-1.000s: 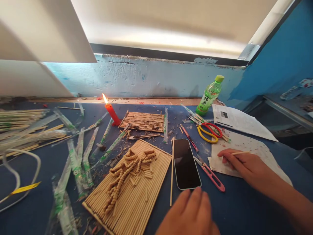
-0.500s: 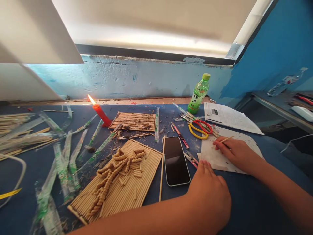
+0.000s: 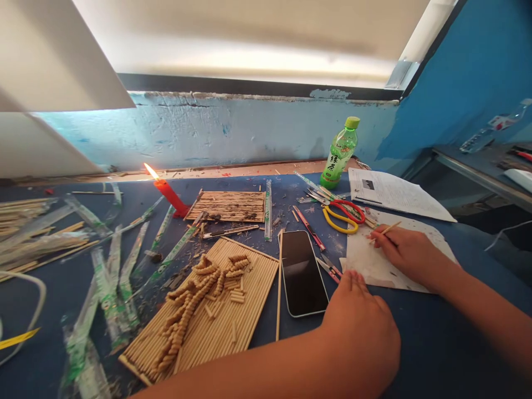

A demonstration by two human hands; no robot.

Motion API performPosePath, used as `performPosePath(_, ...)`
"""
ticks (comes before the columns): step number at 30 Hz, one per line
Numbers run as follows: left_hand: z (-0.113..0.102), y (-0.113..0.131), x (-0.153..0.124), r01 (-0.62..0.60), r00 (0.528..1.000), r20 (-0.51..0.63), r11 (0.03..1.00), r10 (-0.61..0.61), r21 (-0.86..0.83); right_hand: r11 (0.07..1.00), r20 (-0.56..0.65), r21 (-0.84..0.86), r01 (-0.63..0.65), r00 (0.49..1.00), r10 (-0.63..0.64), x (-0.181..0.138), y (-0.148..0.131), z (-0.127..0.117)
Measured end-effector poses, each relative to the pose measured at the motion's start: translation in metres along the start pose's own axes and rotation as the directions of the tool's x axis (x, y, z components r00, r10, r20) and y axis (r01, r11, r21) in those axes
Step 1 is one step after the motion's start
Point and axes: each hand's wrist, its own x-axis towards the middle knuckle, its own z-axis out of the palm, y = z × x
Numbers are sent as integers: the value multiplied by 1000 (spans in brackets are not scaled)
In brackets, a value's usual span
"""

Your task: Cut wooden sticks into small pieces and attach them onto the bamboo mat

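My right hand (image 3: 403,249) pinches a thin wooden stick (image 3: 385,229) above a stained white sheet (image 3: 399,277). Bunched together at that sheet's near left corner are the fingers of my left hand (image 3: 361,327); whatever they hold, if anything, is hidden below them. Just beyond them lie small pink-handled scissors (image 3: 331,270). A dark-screened phone (image 3: 303,277) is left of my left hand, with a long stick (image 3: 279,288) along its side. Farther left, a panel of joined sticks (image 3: 253,288) carries twisted stacks of short stick pieces (image 3: 187,307).
A lit red candle (image 3: 170,197) leans beside a smaller scorched stick panel (image 3: 228,206). Clear wrappers (image 3: 110,299) cover the left side. Red-and-yellow scissors (image 3: 341,215), a pink cutter (image 3: 308,228), a green tea bottle (image 3: 338,155) and a printed sheet (image 3: 399,194) lie or stand farther back.
The whole view has shifted slightly, so the things on the table appear a little farther right. Both hands keep nearly the same pose, the right one still pinching the stick.
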Motion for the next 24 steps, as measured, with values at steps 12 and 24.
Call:
performPosePath(12, 1, 0, 2, 11, 999, -31, 999, -12, -33, 996, 57, 76, -42, 998, 37, 0, -11, 0)
performPosePath(24, -2, -13, -14, 9, 989, -144, 993, -26, -116, 843, 32, 460, -279, 954, 298, 12, -17, -15)
